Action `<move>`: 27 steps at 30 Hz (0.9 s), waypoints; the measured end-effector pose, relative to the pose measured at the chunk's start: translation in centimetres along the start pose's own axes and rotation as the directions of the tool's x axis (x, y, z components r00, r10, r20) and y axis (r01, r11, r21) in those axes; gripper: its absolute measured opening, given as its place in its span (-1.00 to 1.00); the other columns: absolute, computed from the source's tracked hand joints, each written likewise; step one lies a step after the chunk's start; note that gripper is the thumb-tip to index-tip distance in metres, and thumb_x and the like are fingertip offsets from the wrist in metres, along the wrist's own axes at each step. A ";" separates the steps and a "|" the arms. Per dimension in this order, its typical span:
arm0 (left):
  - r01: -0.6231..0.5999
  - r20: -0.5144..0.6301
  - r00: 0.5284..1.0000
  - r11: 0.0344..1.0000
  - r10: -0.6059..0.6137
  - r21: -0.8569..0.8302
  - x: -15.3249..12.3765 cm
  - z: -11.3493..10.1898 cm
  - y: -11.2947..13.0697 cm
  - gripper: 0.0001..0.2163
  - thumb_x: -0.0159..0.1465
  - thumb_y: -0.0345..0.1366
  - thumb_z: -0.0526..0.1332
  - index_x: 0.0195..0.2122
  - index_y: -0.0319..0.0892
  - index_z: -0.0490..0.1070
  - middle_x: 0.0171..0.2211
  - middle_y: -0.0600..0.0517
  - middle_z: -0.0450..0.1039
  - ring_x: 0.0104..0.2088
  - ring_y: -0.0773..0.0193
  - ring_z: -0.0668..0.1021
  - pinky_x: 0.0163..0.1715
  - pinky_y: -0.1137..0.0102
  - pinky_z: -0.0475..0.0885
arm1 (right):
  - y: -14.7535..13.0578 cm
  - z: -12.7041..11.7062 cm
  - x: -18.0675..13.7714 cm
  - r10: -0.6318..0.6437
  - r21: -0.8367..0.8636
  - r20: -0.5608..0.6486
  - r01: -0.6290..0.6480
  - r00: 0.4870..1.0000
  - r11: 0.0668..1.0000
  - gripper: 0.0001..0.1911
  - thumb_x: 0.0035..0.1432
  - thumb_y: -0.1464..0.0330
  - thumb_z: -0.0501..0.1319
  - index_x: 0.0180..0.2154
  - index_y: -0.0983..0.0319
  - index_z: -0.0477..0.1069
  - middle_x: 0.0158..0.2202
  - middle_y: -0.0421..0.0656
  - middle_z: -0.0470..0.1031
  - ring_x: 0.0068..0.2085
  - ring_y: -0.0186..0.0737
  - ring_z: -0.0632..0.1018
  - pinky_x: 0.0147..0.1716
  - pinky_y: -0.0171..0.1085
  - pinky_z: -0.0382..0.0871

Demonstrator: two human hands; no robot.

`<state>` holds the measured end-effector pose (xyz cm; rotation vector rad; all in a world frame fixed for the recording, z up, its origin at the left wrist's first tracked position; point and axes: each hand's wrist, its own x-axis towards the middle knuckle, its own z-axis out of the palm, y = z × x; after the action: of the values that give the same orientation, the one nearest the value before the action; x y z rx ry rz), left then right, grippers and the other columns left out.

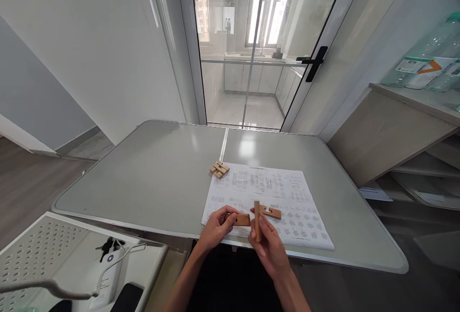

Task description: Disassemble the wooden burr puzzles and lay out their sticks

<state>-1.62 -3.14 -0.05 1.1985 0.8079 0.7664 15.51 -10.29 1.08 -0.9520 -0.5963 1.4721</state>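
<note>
My left hand pinches a small brown wooden puzzle piece just above the near edge of a printed sheet. Beside it my right hand grips a long wooden puzzle piece, held upright. Behind that piece a notched wooden piece extends to the right; I cannot tell whether it lies on the paper or is held too. The printed sheet carries rows of small diagrams. At its far left corner rests a cluster of paler notched wooden pieces.
The grey table has a seam down its middle. At lower left, a white perforated tray holds keys, a power strip and a dark phone. A wooden shelf with plastic bottles stands right; a glass door lies beyond.
</note>
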 end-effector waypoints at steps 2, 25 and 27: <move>-0.012 -0.018 1.000 1.000 0.012 0.021 0.1 -0.1 0.0 -0.56 0.32 0.12 0.30 -0.14 -0.22 0.48 -0.49 0.17 0.17 -0.54 0.45 0.12 -0.55 0.49 0.02 | -0.8 -0.6 0.2 -0.039 -0.016 -0.035 0.038 0.999 0.999 -0.46 0.24 -0.08 0.31 0.02 0.19 0.53 -0.49 -0.25 0.38 -0.62 -0.42 0.16 -0.64 -0.34 0.11; -0.183 0.095 0.981 0.659 0.167 0.729 2.2 5.1 1.4 -0.78 0.50 -0.27 0.05 0.02 -0.09 0.47 -0.05 -0.02 0.60 -0.06 0.13 0.64 -0.08 0.30 0.52 | -3.2 -12.4 3.4 -0.421 -0.942 -0.109 0.041 0.901 0.332 -0.51 0.40 -0.06 -0.01 -0.03 0.15 0.44 -0.06 -0.01 0.65 -0.10 0.07 0.62 -0.15 -0.13 0.41; -0.189 0.114 0.979 0.555 0.166 0.810 2.7 5.8 1.0 -0.79 0.50 -0.30 0.04 0.00 -0.10 0.45 -0.02 -0.03 0.57 -0.08 0.13 0.65 -0.10 0.29 0.54 | -3.1 -12.6 3.5 -0.420 -0.942 -0.112 0.038 0.901 0.333 -0.50 0.41 -0.06 -0.02 0.00 0.15 0.44 -0.06 -0.01 0.65 -0.10 0.07 0.62 -0.15 -0.12 0.42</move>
<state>4.67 -3.45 1.59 2.1660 1.0822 0.5180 27.96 -8.55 -3.78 -1.8744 -1.3170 0.5271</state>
